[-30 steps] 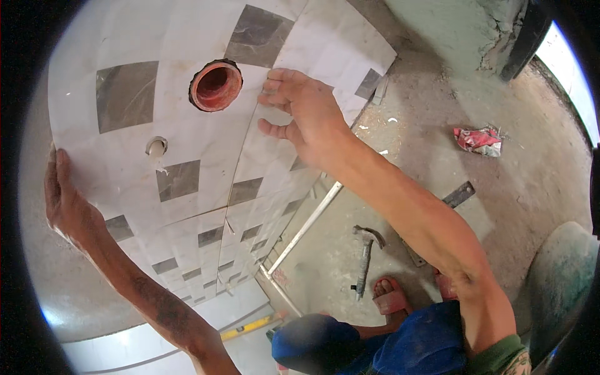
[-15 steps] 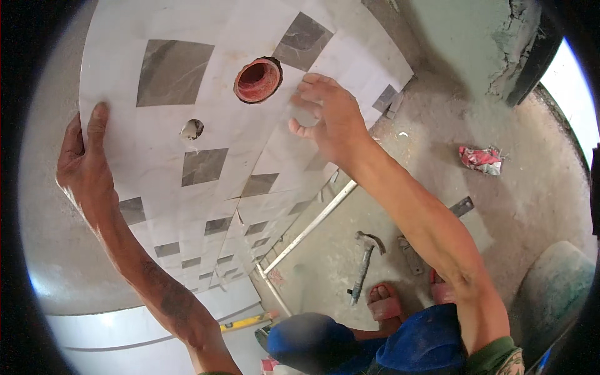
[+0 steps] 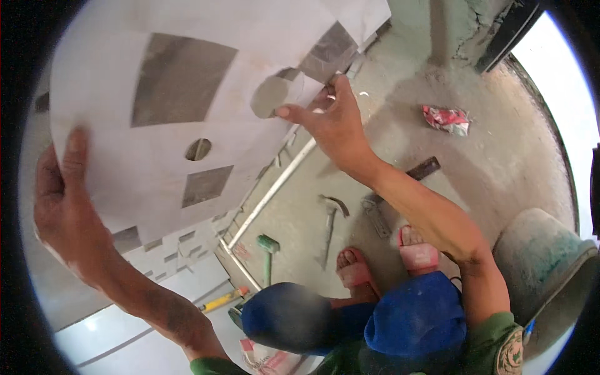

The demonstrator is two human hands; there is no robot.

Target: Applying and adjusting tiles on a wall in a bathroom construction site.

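Observation:
A large white wall tile with grey squares is held away from the wall, tilted in front of me. It has a large round hole on its right side and a smaller round hole nearer the middle. My left hand is closed on its left edge, thumb on the face. At the right edge, beside the large hole, my right hand pinches the tile with the thumb on the front and the fingers partly hidden behind. Lower tiles on the wall show beneath.
On the floor lie a claw hammer, a green-headed mallet, a dark flat bar and a crumpled red packet. A white pole runs along the wall base. A bucket stands at right, a yellow level lower left.
The tile has come off the wall toward me, and the red pipe opening no longer shows through its large hole. My right hand has gone from loosely spread to gripping the right edge.

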